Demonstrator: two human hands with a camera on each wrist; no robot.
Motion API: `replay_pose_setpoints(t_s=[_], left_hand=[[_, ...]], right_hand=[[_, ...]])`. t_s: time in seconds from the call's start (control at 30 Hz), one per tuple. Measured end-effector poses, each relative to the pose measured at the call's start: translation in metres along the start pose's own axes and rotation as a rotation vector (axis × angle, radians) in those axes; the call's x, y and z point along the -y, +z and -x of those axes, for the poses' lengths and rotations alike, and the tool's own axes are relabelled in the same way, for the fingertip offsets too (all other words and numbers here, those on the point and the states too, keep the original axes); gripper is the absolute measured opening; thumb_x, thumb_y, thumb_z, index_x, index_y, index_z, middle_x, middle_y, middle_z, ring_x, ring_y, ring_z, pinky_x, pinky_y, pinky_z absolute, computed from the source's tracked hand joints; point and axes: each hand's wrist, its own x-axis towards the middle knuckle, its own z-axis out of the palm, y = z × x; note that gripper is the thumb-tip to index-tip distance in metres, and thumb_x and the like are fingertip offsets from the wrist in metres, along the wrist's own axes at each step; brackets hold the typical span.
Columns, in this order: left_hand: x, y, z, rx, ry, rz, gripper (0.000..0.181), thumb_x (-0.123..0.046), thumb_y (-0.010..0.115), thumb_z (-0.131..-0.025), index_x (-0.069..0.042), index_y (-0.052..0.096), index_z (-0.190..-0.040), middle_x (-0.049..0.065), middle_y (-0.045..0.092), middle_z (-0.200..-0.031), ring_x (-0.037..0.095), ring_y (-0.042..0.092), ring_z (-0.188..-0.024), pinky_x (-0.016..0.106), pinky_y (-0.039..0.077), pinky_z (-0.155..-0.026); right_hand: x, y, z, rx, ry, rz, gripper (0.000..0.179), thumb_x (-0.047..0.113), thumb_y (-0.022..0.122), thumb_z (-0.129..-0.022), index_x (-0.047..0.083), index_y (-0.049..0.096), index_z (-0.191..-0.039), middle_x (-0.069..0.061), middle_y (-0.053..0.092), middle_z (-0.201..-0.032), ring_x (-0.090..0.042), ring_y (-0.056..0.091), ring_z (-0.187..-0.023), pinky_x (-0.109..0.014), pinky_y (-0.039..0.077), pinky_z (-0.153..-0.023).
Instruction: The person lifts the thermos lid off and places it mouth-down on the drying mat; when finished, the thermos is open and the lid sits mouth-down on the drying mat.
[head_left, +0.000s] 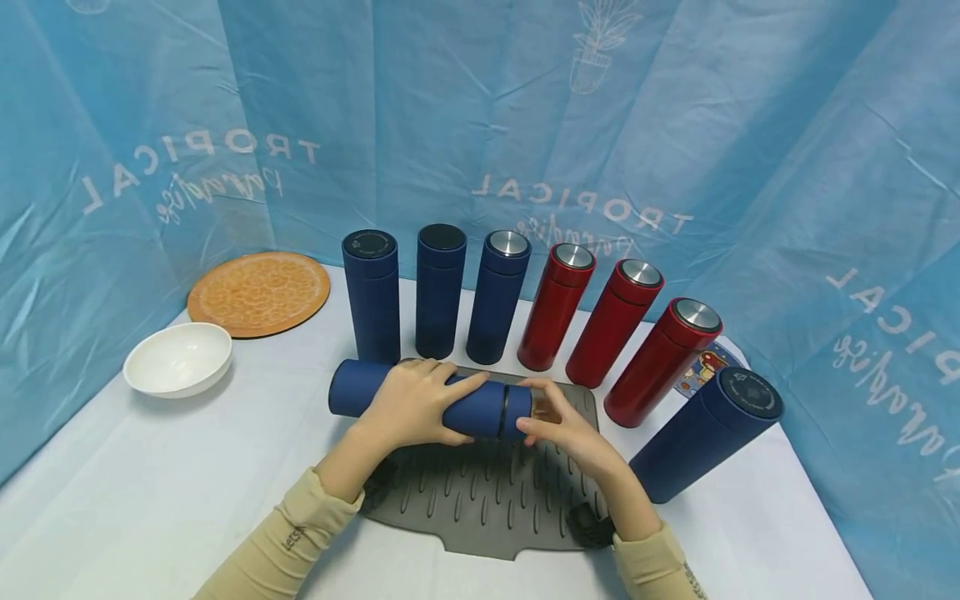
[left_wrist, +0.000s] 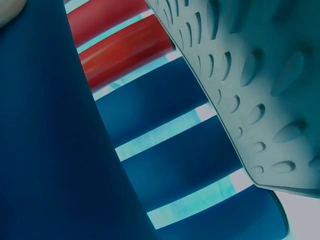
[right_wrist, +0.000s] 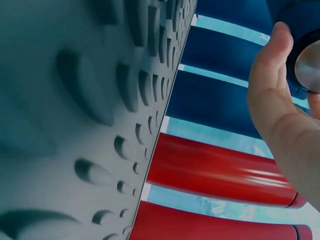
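Observation:
A dark blue thermos bottle (head_left: 480, 408) lies sideways in both hands over a grey ridged mat (head_left: 480, 500), its silver-topped cap toward the right. My left hand (head_left: 411, 404) grips the bottle's body from above, fingers over the far side and thumb on the near side. At the cap end, the fingers and thumb of my right hand (head_left: 566, 429) grip the cap's rim. In the right wrist view the round metal cap top (right_wrist: 310, 65) shows beside the curled fingers. The bottle's side (left_wrist: 65, 150) fills the left of the left wrist view.
Beyond the mat stand three blue bottles (head_left: 438, 300) and three red bottles (head_left: 611, 329) in a curved row. Another blue bottle (head_left: 701, 442) stands at the right. A white bowl (head_left: 178, 360) and an orange round mat (head_left: 258, 293) lie left. A blue curtain (head_left: 435, 108) hangs behind.

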Motion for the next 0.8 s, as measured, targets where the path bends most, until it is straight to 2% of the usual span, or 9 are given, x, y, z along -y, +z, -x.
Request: replay_pose_setpoints(t_s=[0.13, 0.27, 0.4, 0.47, 0.53, 0.67, 0.73, 0.8], left_hand=[[0.0005, -0.0005, 0.0006, 0.017, -0.006, 0.000, 0.082, -0.068, 0.071, -0.058, -0.026, 0.057, -0.127, 0.007, 0.065, -0.096, 0.024, 0.063, -0.080, 0.038, 0.053, -0.069], [0.0010, -0.0014, 0.0005, 0.029, -0.015, 0.000, 0.082, -0.068, 0.071, -0.058, -0.026, 0.056, -0.127, 0.007, 0.065, -0.098, 0.025, 0.063, -0.081, 0.038, 0.053, -0.069], [0.0013, -0.0022, 0.0002, 0.036, -0.026, -0.005, 0.082, -0.067, 0.072, -0.058, -0.027, 0.056, -0.127, 0.007, 0.065, -0.098, 0.025, 0.063, -0.081, 0.038, 0.053, -0.069], [0.0008, -0.0022, -0.0002, 0.035, -0.027, -0.003, 0.081, -0.067, 0.072, -0.058, -0.027, 0.056, -0.127, 0.007, 0.065, -0.098, 0.025, 0.063, -0.081, 0.038, 0.053, -0.069], [0.0000, -0.0016, -0.0003, 0.034, -0.025, 0.002, 0.081, -0.067, 0.072, -0.058, -0.027, 0.057, -0.127, 0.007, 0.065, -0.097, 0.025, 0.063, -0.081, 0.038, 0.053, -0.069], [-0.0023, -0.0002, -0.0007, 0.036, -0.015, 0.011, 0.081, -0.067, 0.072, -0.057, -0.027, 0.057, -0.126, 0.007, 0.065, -0.096, 0.026, 0.063, -0.082, 0.040, 0.053, -0.069], [-0.0033, 0.0002, -0.0008, 0.035, -0.011, 0.014, 0.081, -0.067, 0.073, -0.057, -0.028, 0.057, -0.126, 0.007, 0.065, -0.096, 0.026, 0.063, -0.082, 0.041, 0.053, -0.069], [-0.0043, 0.0003, -0.0010, 0.033, -0.008, 0.017, 0.081, -0.066, 0.073, -0.056, -0.028, 0.057, -0.126, 0.007, 0.065, -0.095, 0.026, 0.063, -0.082, 0.041, 0.053, -0.069]], right_hand=[[-0.0002, 0.0002, 0.0012, -0.012, -0.051, 0.047, 0.066, 0.022, 0.066, -0.082, 0.020, 0.029, -0.136, -0.017, 0.038, -0.131, -0.030, 0.050, -0.107, -0.044, 0.044, -0.089], [0.0004, 0.0014, 0.0012, -0.053, -0.106, 0.152, 0.071, 0.019, 0.073, -0.077, 0.023, 0.032, -0.135, -0.011, 0.037, -0.133, -0.029, 0.052, -0.106, -0.043, 0.044, -0.090], [0.0011, 0.0032, -0.0001, -0.083, -0.126, 0.207, 0.080, 0.020, 0.076, -0.075, 0.027, 0.027, -0.138, -0.012, 0.034, -0.138, -0.030, 0.053, -0.107, -0.043, 0.045, -0.089], [0.0020, 0.0039, -0.0004, -0.094, -0.098, 0.204, 0.079, 0.024, 0.071, -0.079, 0.029, 0.022, -0.141, -0.014, 0.033, -0.138, -0.030, 0.053, -0.105, -0.044, 0.046, -0.087], [0.0041, 0.0046, 0.0000, -0.113, -0.045, 0.173, 0.071, 0.031, 0.062, -0.086, 0.029, 0.019, -0.142, -0.018, 0.038, -0.133, -0.029, 0.056, -0.099, -0.043, 0.048, -0.084], [0.0072, 0.0048, 0.0007, -0.133, 0.088, 0.118, 0.054, 0.047, 0.036, -0.096, 0.016, 0.025, -0.139, -0.020, 0.058, -0.102, -0.026, 0.063, -0.079, -0.034, 0.049, -0.070], [0.0078, 0.0044, 0.0008, -0.120, 0.129, 0.097, 0.054, 0.049, 0.030, -0.097, 0.009, 0.030, -0.134, -0.019, 0.062, -0.086, -0.024, 0.064, -0.071, -0.031, 0.047, -0.064], [0.0084, 0.0042, 0.0009, -0.100, 0.147, 0.082, 0.054, 0.048, 0.028, -0.098, 0.006, 0.034, -0.130, -0.015, 0.065, -0.081, -0.023, 0.065, -0.067, -0.029, 0.044, -0.061]])
